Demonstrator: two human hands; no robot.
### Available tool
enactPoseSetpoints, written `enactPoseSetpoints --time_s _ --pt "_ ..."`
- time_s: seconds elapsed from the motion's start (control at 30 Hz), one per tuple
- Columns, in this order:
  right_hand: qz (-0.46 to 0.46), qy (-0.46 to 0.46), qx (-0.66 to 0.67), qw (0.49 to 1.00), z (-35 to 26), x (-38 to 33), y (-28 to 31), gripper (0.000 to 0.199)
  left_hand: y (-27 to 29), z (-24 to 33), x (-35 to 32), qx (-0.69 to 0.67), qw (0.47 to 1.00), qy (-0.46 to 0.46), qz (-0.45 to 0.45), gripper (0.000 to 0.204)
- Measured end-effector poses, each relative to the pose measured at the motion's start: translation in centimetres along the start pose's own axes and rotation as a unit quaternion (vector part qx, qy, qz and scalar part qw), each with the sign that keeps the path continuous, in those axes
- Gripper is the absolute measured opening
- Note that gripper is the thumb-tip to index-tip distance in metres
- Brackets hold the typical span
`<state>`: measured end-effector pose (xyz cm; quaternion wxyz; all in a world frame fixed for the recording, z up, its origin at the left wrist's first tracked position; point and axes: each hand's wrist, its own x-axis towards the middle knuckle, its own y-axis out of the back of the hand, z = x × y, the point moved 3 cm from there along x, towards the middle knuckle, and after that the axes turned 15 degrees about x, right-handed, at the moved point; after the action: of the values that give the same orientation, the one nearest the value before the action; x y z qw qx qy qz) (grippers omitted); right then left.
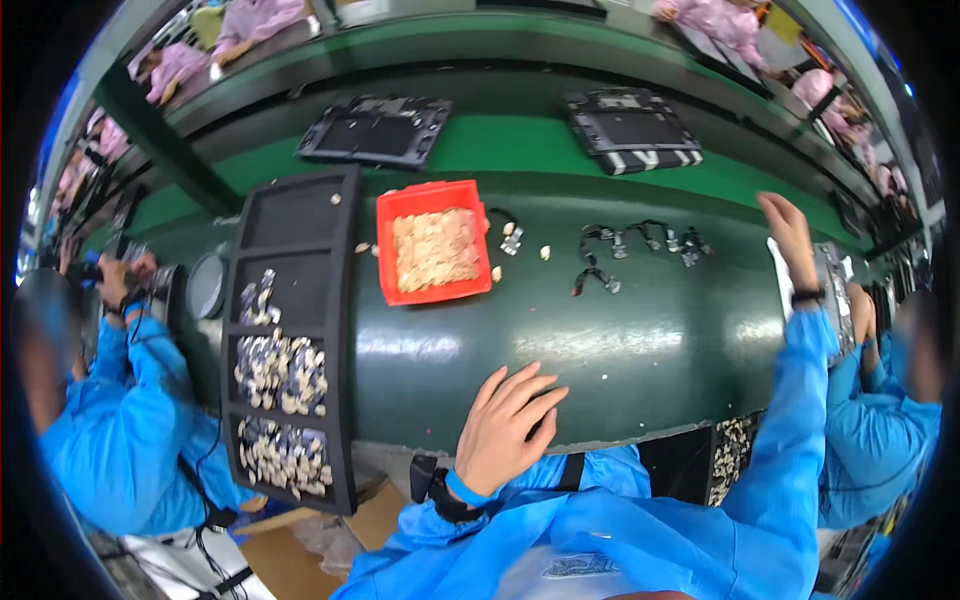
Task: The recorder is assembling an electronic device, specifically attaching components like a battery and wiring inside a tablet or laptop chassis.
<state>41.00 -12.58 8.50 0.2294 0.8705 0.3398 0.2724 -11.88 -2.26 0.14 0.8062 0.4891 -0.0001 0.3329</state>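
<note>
My left hand [505, 428] is over the near edge of the green table [450, 385], fingers stretched and spread, with nothing in it. My right arm reaches far to the right, and my right hand [790, 235] has its fingers extended beside a flat panel [830, 285] with a white edge; whether it touches the panel I cannot tell. Ahead of my left hand is a red bin [484, 255] full of small beige pieces [435, 250]. Several small dark cable parts with metallic ends [600, 280] lie on the table to the right of the bin.
A black compartment tray [343, 300] holding small beige-and-dark parts stands at the left. Two dark laptop-like housings [380, 132] [640, 125] lie on the far strip. Co-workers in blue sit at left [120, 440] and right [870, 440]. Below the table's edge is a cardboard box [290, 560].
</note>
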Motion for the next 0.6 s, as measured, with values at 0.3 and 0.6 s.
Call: enactPoseSetpoints --time_s 0.3,0.6 --pt "0.045 -0.38 0.121 0.916 8.0 13.9 -10.9 0.074 0.7 -0.5 0.0 -0.012 1.0 0.011 -0.019 0.024" --pt "-0.017 -0.345 0.244 0.906 7.3 16.5 -11.8 0.045 0.4 -0.7 0.7 -0.02 0.998 0.023 -0.049 0.027"
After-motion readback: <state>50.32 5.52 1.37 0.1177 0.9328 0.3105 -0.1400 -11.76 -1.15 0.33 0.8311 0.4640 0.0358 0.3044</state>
